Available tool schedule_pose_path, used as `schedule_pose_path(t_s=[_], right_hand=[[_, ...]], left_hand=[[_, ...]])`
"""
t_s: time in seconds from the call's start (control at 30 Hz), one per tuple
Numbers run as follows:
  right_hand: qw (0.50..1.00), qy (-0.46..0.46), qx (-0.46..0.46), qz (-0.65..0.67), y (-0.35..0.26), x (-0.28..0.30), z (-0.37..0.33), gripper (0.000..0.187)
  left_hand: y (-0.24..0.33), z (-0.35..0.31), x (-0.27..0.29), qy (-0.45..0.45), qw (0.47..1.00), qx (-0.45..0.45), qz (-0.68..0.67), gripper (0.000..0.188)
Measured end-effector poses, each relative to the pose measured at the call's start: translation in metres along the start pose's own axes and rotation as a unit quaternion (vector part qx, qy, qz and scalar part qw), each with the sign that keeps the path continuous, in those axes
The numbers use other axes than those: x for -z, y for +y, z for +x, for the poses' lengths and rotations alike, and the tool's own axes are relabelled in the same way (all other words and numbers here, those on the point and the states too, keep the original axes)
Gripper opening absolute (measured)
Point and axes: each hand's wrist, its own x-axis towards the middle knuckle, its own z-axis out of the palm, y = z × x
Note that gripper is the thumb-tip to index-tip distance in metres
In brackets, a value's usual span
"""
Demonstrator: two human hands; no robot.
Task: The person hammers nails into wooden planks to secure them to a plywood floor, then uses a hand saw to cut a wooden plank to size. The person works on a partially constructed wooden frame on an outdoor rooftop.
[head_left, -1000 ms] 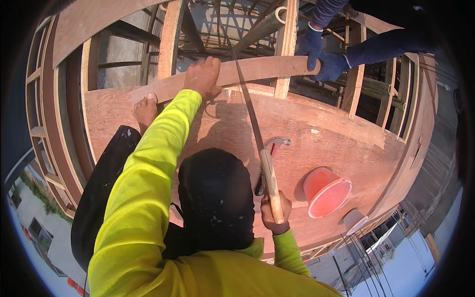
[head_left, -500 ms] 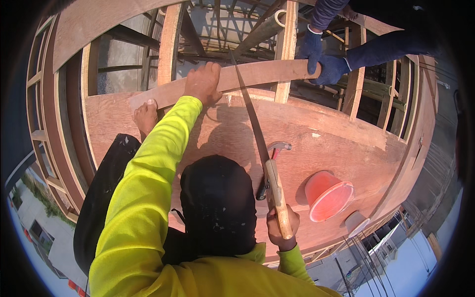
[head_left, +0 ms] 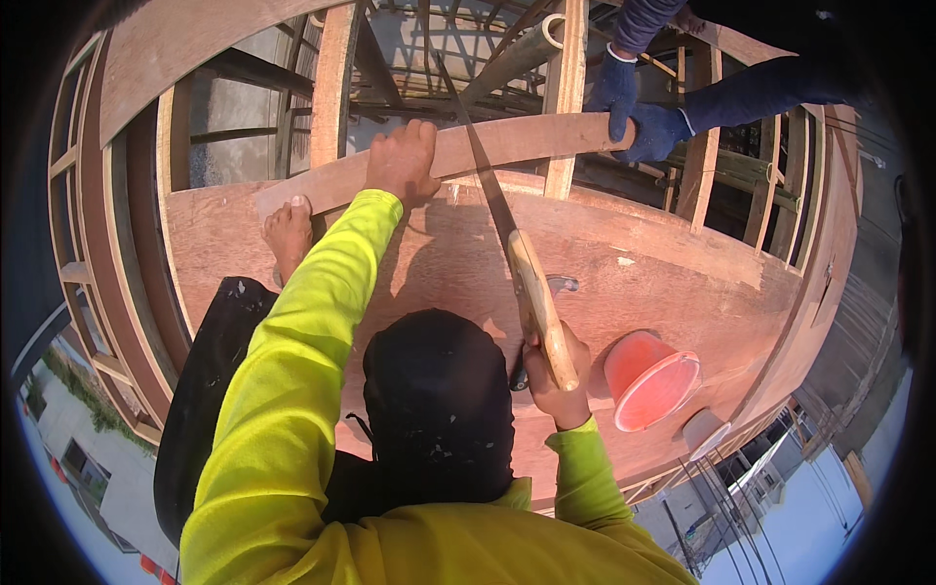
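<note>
My left hand (head_left: pixel 405 164) is closed over a narrow plywood strip (head_left: pixel 546 138), pressing it near the edge of the plywood panel (head_left: pixel 673 292). My bare foot (head_left: pixel 287 234) rests by the strip's left end. In my right hand (head_left: pixel 564 378) is the wooden handle of a handsaw (head_left: pixel 494 207). Its long blade crosses the strip to the right of my left hand, the tip reaching past the far edge over the open framing. A co-worker's blue-gloved hands (head_left: pixel 655 134) grip the strip's right end. A hammer (head_left: pixel 563 284) lies on the panel, mostly hidden behind the saw handle.
A red bucket (head_left: pixel 651 380) lies tilted on the panel to the right of my right hand, with a pale container (head_left: pixel 704 432) beyond it. Ahead, timber joists (head_left: pixel 336 88) span openings with pipes and poles below. A slatted wooden frame (head_left: pixel 78 214) stands at left.
My right hand has pushed the saw forward and slightly up, so its tip reaches farther past the strip. My left hand has barely moved on the strip.
</note>
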Motion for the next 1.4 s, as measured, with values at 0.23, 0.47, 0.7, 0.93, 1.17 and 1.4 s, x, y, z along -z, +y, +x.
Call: schedule_pose_path(t_s=[0.23,0.47,0.7,0.93,1.17,1.4], right_hand=[[0.997,0.027,0.050,-0.054,0.018,-0.027,0.051,0.009],[1.000,-0.012,0.012,-0.001,0.015,-0.027,0.076,0.011],[0.999,0.001,-0.051,-0.014,0.012,-0.005,-0.030,0.014],[0.996,0.051,0.067,-0.008,0.032,-0.041,0.113,0.006],[0.993,0.031,0.006,-0.115,0.033,0.013,-0.098,0.013],[0.998,0.004,0.009,0.057,0.033,-0.042,0.114,0.008]], left_hand=[[-0.012,0.002,-0.005,0.025,0.999,-0.016,-0.035,0.061],[-0.011,0.002,-0.006,0.047,0.997,-0.023,-0.050,0.059],[-0.018,-0.001,-0.004,0.048,0.997,-0.025,-0.046,0.062],[-0.003,0.011,-0.011,0.054,0.995,-0.054,-0.057,0.067],[-0.016,-0.015,-0.016,0.024,0.998,-0.027,-0.045,0.066],[-0.010,0.013,0.000,0.067,0.995,-0.052,-0.056,0.065]])
